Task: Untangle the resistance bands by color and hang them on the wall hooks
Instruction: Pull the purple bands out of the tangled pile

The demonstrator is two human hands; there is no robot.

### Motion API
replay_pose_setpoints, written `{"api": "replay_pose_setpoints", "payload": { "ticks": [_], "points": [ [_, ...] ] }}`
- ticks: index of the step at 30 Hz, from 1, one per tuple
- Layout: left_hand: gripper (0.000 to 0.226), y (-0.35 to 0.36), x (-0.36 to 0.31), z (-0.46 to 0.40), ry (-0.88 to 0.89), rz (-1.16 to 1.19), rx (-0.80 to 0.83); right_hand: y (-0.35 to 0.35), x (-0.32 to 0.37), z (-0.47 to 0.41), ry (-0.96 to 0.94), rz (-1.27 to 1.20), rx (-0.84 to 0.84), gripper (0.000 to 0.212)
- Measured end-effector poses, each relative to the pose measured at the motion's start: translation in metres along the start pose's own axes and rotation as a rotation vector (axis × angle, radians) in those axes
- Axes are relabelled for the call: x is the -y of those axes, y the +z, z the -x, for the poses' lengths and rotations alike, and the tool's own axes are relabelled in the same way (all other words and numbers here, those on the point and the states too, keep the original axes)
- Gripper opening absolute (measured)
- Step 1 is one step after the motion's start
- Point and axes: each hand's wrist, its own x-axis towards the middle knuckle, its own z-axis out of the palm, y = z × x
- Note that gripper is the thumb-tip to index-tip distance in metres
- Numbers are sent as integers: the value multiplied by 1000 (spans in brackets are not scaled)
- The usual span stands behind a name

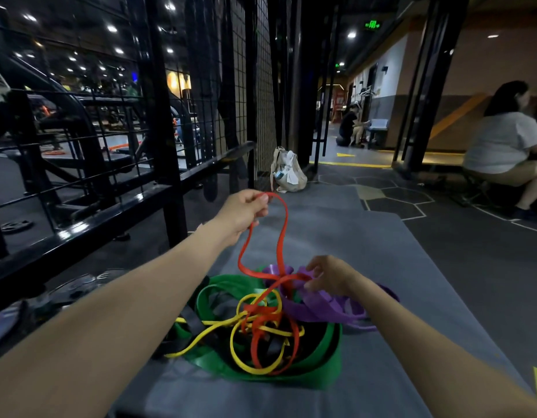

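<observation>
The left hand (246, 211) pinches a thin red rubber band (281, 236) above the tangle; the right hand (329, 277), fingers loose, touches a wide purple band (318, 306) beside a black wire-mesh rack (200, 86).

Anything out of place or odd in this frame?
Only the expected mess: the bands lie knotted in one pile on the grey mat, red band threaded through yellow band, green band and purple band. A beige bag slumps by the cage.

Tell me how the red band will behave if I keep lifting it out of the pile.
Probably floppy: the red band droops in a limp loop from the left hand. It will likely snag, since it weaves through the yellow band, and may drag it along.
</observation>
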Motion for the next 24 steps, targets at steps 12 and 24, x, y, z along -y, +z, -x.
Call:
{"api": "replay_pose_setpoints", "payload": {
  "ticks": [12, 24],
  "points": [
    [35, -1, 64, -8, 103, -635, -14, 0, 6, -8, -182, -183, -297, 27],
    [57, 29, 58, 21, 82, -1194, 257, -27, 26, -20, -177, -406, -516, 11]
  ]
}}
